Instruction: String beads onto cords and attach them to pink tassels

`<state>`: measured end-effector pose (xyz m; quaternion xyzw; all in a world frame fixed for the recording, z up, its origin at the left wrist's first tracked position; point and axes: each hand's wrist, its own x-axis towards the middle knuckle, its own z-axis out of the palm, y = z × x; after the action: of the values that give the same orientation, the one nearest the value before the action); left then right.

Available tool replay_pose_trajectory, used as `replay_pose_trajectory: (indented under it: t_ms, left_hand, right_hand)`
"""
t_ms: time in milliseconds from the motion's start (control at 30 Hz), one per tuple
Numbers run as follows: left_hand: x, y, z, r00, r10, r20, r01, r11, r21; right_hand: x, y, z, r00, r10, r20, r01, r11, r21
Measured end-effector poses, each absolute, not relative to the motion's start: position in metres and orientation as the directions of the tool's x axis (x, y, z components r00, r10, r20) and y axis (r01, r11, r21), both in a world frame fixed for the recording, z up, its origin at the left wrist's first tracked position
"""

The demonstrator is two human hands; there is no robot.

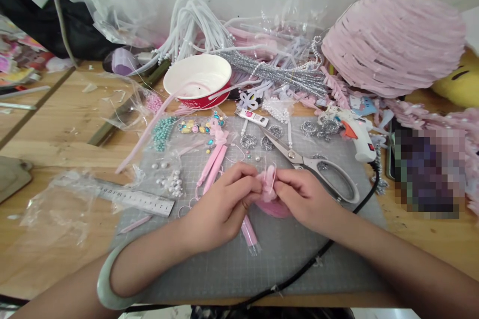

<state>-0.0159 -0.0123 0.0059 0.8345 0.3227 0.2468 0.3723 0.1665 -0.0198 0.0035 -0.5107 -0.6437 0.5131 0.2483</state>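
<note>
Between my two hands is a small fuzzy pink craft piece (pixel 268 179), with a thin pale loop standing up from it. My left hand (pixel 232 204) pinches its left side, and my right hand (pixel 299 194) pinches its right side with thumb and forefinger. Below it shows a rounded, darker pink fluffy part (pixel 275 208), partly covered by my fingers. Just behind my right hand lie large grey-handled scissors (pixel 295 157). Pink sticks (pixel 213 167) lie beyond my left hand, and a pink tube in clear wrap (pixel 249 234) lies beneath it.
A grey cutting mat (pixel 209 274) covers the table middle. A steel ruler (pixel 138 198) and teal beads (pixel 163 132) are left. A red-and-white bowl (pixel 198 77) stands behind. At right are a glue gun (pixel 359 134), its black cable (pixel 310 261) and a big pink fuzzy bundle (pixel 396 42).
</note>
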Motion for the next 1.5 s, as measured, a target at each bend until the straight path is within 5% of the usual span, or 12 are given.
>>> replay_pose_trajectory:
  t_ms: [100,367,567,667,967,1267,1500]
  left_hand:
    - [-0.017,-0.013,0.008,0.705,0.690,0.163,0.346,-0.536,0.770]
    - [-0.018,-0.012,0.005,0.659,0.736,0.155,0.331,-0.468,0.819]
    - [-0.014,-0.007,0.001,0.463,0.885,-0.049,0.279,-0.093,0.956]
    - [-0.014,-0.005,0.000,0.492,0.864,-0.110,0.345,-0.077,0.935]
    - [-0.014,-0.010,0.007,0.509,0.856,-0.091,0.301,-0.079,0.950]
    - [-0.009,-0.018,-0.004,0.358,0.928,0.108,0.079,-0.146,0.986]
    - [-0.011,-0.011,-0.006,0.380,0.923,0.055,-0.029,-0.047,0.998]
  right_hand:
    - [0.168,-0.017,0.005,-0.314,0.928,-0.201,0.413,-0.057,-0.909]
    - [0.167,-0.018,0.007,-0.426,0.821,-0.379,0.107,-0.371,-0.923]
    - [0.166,-0.021,0.004,-0.364,0.897,-0.251,0.292,-0.146,-0.945]
    - [0.164,-0.024,0.005,-0.353,0.903,-0.245,0.316,-0.131,-0.940]
    - [0.153,-0.024,0.009,-0.317,0.799,-0.510,-0.167,-0.577,-0.799]
    - [0.145,-0.032,-0.001,-0.211,0.878,-0.429,-0.379,-0.478,-0.792]
    - [0.153,-0.025,-0.002,-0.199,0.939,-0.282,-0.159,-0.315,-0.936]
